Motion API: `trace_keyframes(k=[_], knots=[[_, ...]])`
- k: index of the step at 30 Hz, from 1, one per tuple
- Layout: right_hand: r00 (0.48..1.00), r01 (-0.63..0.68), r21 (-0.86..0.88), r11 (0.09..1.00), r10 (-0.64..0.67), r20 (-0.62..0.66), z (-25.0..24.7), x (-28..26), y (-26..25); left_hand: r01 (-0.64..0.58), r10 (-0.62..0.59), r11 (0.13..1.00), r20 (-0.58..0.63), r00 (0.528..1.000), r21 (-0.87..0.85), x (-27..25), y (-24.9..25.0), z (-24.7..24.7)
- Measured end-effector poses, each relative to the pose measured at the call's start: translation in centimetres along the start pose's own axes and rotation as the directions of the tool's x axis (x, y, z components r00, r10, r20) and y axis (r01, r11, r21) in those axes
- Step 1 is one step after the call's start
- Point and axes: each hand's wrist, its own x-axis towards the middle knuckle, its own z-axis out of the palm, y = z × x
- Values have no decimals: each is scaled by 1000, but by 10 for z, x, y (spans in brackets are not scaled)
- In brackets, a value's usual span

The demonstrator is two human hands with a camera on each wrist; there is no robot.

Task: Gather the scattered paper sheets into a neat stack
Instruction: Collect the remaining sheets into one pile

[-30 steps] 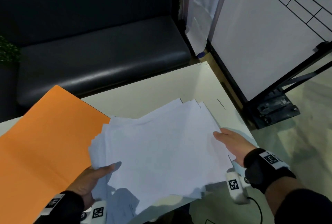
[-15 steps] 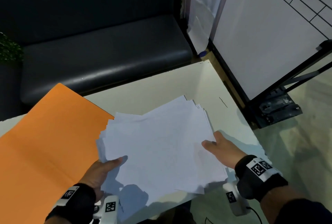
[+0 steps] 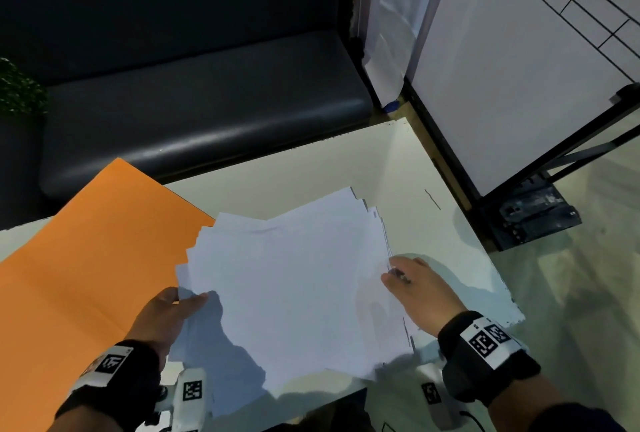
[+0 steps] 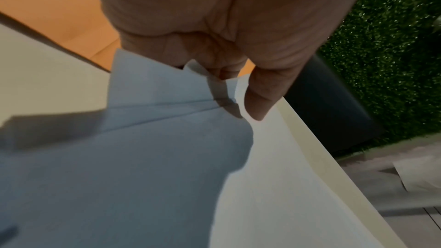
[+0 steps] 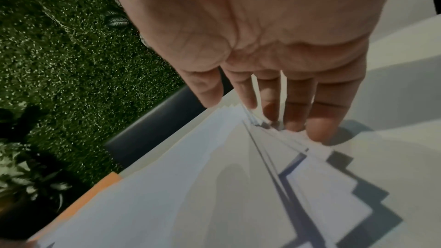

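A loose, fanned pile of white paper sheets [image 3: 294, 276] lies on the white table [image 3: 311, 168], its near edge overhanging the table front. My left hand [image 3: 180, 303] grips the pile's near-left corner, thumb [image 4: 260, 99] on top and fingers tucked under the sheets [image 4: 152, 139]. My right hand [image 3: 398, 272] is at the pile's right edge. In the right wrist view its fingers [image 5: 296, 105] are straight, their tips against the staggered sheet edges [image 5: 274, 148] on the table.
A large orange sheet [image 3: 86, 276] covers the table's left part and passes under the pile's left side. A black sofa [image 3: 207, 102] runs behind the table. A whiteboard on a black stand [image 3: 519, 85] is to the right, with floor beyond the table's right edge.
Both hands have come closer together, the right hand sliding left along the table. The pile has become narrower and its right edges more closely bunched.
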Motion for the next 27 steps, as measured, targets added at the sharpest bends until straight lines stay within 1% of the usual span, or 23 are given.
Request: trace_keyframes(k=[2, 4, 7, 10, 11, 12, 14, 16, 18, 20, 23, 25, 27], knots=[[1000, 27, -38, 999, -27, 11, 4, -1, -1, -23, 23, 999, 5, 1000, 43, 0, 1, 4], [998, 35, -105, 994, -30, 50, 4, -1, -2, -20, 18, 999, 53, 998, 46, -2, 3, 6], [1000, 13, -22, 1000, -12, 22, 1, -2, -4, 52, -52, 999, 104, 993, 5, -7, 8, 4], [999, 24, -74, 997, -22, 32, 2, -2, 1, 82, -93, 995, 221, 971, 61, -12, 9, -1], [1000, 14, -76, 997, -12, 26, 2, -2, 1, 86, -98, 994, 223, 970, 60, -12, 9, -4], [1000, 5, -71, 997, -4, 14, 2, -1, 3, 99, -104, 994, 211, 972, 36, -11, 8, -8], [1000, 6, -49, 999, -7, -1, 1, -3, 3, 163, -148, 984, 192, 970, -70, -10, 4, -15], [1000, 26, -15, 1000, -25, 13, 1, -5, 3, 220, -180, 960, 223, 958, -171, -13, 0, -19], [999, 29, 23, 999, -29, 14, 2, -7, 3, 256, -198, 943, 259, 945, -214, -19, 0, -16], [999, 45, 1, 999, -45, 12, 2, -7, 4, 269, -204, 940, 289, 935, -208, -27, 2, -11], [1000, 30, -26, 999, -30, 8, -2, -7, 5, 268, -210, 938, 253, 944, -219, -31, 5, -7], [1000, 13, -66, 998, -13, -12, -2, -8, 6, 201, -166, 954, 163, 973, -223, -27, 0, -9], [1000, 16, -119, 993, -18, -11, 1, -10, 8, 150, -135, 973, 97, 986, -173, -27, -4, -11]])
